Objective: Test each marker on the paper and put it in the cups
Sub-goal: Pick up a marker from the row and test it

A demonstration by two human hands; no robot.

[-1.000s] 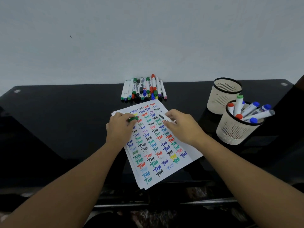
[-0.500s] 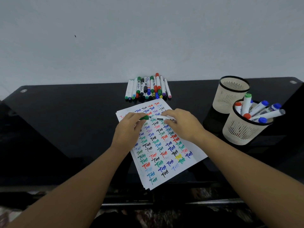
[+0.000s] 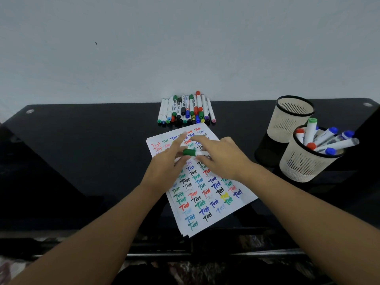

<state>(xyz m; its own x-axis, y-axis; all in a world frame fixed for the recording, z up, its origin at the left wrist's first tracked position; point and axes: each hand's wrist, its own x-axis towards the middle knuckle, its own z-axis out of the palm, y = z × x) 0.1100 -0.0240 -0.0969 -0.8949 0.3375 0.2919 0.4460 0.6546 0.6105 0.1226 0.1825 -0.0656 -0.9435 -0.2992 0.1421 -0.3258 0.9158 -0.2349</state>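
A white marker (image 3: pixel 202 153) with a green cap (image 3: pixel 189 152) is held above the upper part of the paper (image 3: pixel 207 221), which is covered with coloured "Test" words. My left hand (image 3: pixel 167 163) pinches the green cap at the marker's left end, its index finger pointing away from me. My right hand (image 3: pixel 223 159) grips the marker's white body, most of which is hidden under the fingers. The near cup (image 3: pixel 304 167) at the right holds several markers. The far cup (image 3: pixel 287 122) behind it looks empty.
A row of several loose markers (image 3: pixel 185 112) lies at the back of the black glass table (image 3: pixel 82 151), against the wall and just beyond the paper. The two cups stand close together near the table's right edge.
My hands came together over the top of the paper. The green cap in my left hand now sits at the end of the marker in my right hand.
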